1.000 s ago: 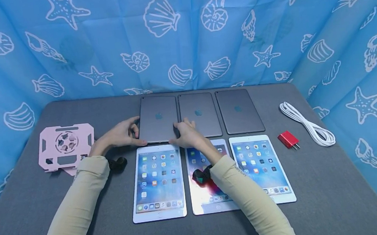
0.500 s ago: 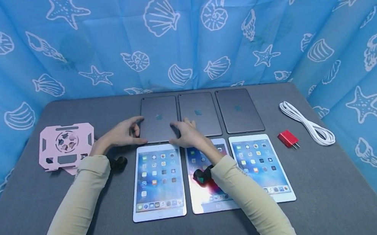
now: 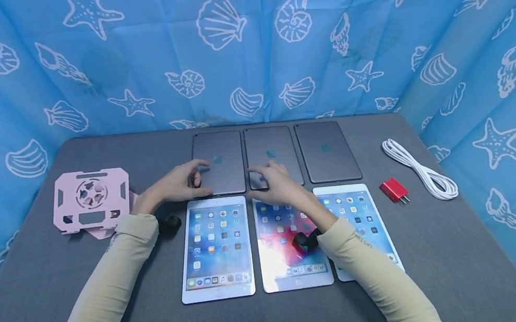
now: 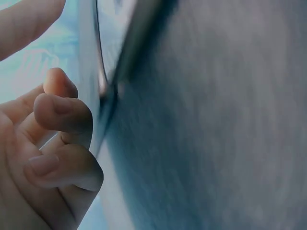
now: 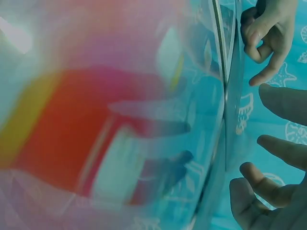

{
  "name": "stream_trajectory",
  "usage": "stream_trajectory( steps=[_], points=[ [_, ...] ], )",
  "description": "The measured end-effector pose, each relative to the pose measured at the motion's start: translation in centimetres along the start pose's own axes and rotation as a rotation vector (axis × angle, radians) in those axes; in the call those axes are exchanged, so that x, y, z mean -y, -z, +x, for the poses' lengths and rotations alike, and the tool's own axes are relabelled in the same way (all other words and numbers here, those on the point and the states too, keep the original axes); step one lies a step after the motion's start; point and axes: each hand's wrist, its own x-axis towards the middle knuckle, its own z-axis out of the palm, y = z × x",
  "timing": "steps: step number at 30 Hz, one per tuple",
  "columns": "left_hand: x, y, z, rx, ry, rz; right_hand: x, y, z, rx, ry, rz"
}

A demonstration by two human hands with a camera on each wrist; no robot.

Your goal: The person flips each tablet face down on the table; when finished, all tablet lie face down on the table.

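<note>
Three dark grey tablets lie face down in the back row: the left tablet (image 3: 230,172), the middle tablet (image 3: 268,138) and the right tablet (image 3: 328,156). My left hand (image 3: 177,184) is over the left tablet's near left part, thumb and index finger extended, other fingers bent. The left wrist view shows these bent fingers (image 4: 67,167) holding nothing. My right hand (image 3: 278,184) is over the near edge of the middle tablet, its fingers spread and loosely bent with nothing between them. Whether either hand touches a tablet, I cannot tell.
In front lie three white tablets with lit screens: a left one (image 3: 217,244), a middle one (image 3: 294,283) and a right one (image 3: 350,206), partly behind the right forearm. A pink stand (image 3: 91,218) is at left; a red charger plug (image 3: 394,189) and coiled white cable (image 3: 421,170) are at right.
The left dark tablet, slightly raised a second ago between both hands, now lies flat. Both hands have let go of it and shifted right, the right hand to the middle dark tablet.
</note>
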Motion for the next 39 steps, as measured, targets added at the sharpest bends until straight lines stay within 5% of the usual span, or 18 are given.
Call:
stream_trajectory(
  steps=[12, 30, 39],
  points=[
    [-3.2, -1.9, 0.6, 0.045, -0.136, -0.009, -3.5, 1.4, -6.3, -0.078, -0.049, -0.132],
    [-8.0, -5.1, 2.6, 0.14, -0.238, -0.003, -9.0, 3.8, -15.5, -0.159, -0.174, -0.21],
    [-10.7, -7.0, 4.5, 0.152, -0.297, 0.043, -11.3, 4.3, -18.5, -0.075, -0.267, -0.219]
  ],
)
